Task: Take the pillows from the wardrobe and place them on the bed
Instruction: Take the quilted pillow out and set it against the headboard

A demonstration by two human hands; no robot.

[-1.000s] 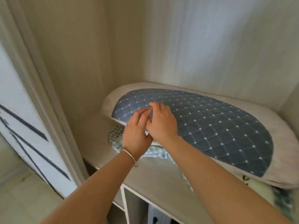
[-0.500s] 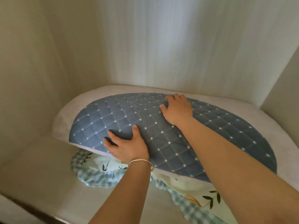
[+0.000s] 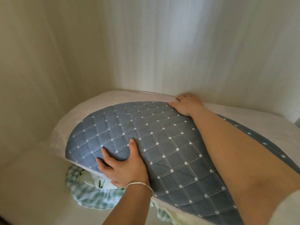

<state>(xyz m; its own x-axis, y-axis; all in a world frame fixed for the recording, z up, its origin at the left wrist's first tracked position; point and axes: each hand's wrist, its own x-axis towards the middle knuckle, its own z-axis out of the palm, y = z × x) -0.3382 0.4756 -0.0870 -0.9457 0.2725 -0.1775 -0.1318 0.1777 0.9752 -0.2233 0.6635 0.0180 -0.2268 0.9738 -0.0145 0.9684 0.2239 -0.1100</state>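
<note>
A pillow with a blue quilted top and a white border (image 3: 146, 127) lies on the wardrobe shelf (image 3: 32, 184). It rests on a second pillow in green check and leaf print (image 3: 90, 195), which is mostly hidden beneath it. My left hand (image 3: 123, 166), with a silver bangle at the wrist, clasps the blue pillow's near edge, thumb and fingers spread on top and a lower finger tucked under the rim. My right hand (image 3: 186, 104) reaches across the pillow and curls over its far edge by the back wall.
The wardrobe's pale back wall (image 3: 178, 46) stands right behind the pillows. The left side wall (image 3: 24, 78) closes the compartment, with bare shelf between it and the pillows. A right side wall shows at the far right edge.
My right hand slid from the middle of the blue pillow to its far edge. My left hand shifted onto the near edge. The view moved closer into the compartment.
</note>
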